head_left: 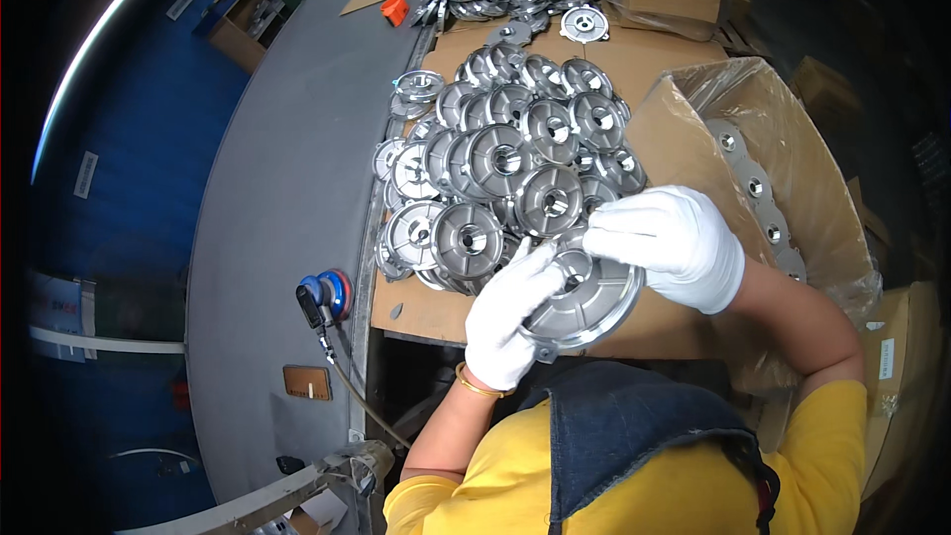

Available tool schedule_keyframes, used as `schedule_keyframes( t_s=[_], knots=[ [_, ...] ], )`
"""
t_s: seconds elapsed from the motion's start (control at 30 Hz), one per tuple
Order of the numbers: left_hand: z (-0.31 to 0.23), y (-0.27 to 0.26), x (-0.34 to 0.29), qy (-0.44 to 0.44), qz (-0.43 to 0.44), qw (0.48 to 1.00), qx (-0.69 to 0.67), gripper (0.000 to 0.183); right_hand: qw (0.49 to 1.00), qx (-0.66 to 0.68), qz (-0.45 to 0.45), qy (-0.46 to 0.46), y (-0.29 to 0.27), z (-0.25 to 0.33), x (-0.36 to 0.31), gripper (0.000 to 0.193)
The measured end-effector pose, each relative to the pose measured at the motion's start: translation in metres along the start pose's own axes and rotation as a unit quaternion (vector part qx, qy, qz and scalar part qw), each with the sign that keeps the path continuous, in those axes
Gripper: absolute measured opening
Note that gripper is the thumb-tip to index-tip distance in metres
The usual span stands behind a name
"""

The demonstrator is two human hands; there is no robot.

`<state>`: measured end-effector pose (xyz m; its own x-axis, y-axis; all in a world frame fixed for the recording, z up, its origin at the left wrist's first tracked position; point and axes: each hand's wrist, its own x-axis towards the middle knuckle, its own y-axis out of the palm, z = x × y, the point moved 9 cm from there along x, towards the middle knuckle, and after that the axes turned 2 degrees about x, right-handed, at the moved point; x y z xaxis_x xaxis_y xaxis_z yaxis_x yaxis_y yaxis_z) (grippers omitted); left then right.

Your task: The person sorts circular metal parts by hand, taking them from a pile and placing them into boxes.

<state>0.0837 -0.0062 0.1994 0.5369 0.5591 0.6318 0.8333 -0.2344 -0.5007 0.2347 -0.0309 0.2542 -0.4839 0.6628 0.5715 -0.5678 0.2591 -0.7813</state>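
Your piece: one round metal cover (599,310), silver-grey, ribs running out from the center hub to the rim. Rim is bright and shiny, inner face duller. Small lug sticks out at the lower left edge, close to your left wrist. Ribbed face up, disc tilted, outer wall showing on the near side. You've got it between your left hand (510,315) at its left edge and right hand (672,243) at its upper right; your fingers hide part of the far edge. Sits just in front of you.
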Motion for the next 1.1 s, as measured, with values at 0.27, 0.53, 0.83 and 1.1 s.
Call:
schedule_keyframes(
  t_s=[0.27,0.53,0.83,1.1],
  knots=[
    [0.041,0.031,-0.014,-0.335,-0.003,0.844,-0.420,0.079,0.783,0.441,0.031,0.438,0.032,-0.049,-0.039,0.031],
    [0.096,-0.032,-0.073,-0.381,-0.154,0.862,-0.298,0.044,0.607,0.596,-0.030,0.525,0.069,-0.058,-0.055,0.036],
    [0.206,-0.154,-0.235,-0.496,-0.222,0.825,0.158,0.038,0.553,0.602,0.134,0.560,0.189,-0.010,-0.052,0.034],
    [0.225,-0.133,-0.219,-0.357,-0.078,0.804,0.469,0.022,0.440,0.682,0.101,0.575,0.348,0.041,-0.065,0.033]
  ],
)
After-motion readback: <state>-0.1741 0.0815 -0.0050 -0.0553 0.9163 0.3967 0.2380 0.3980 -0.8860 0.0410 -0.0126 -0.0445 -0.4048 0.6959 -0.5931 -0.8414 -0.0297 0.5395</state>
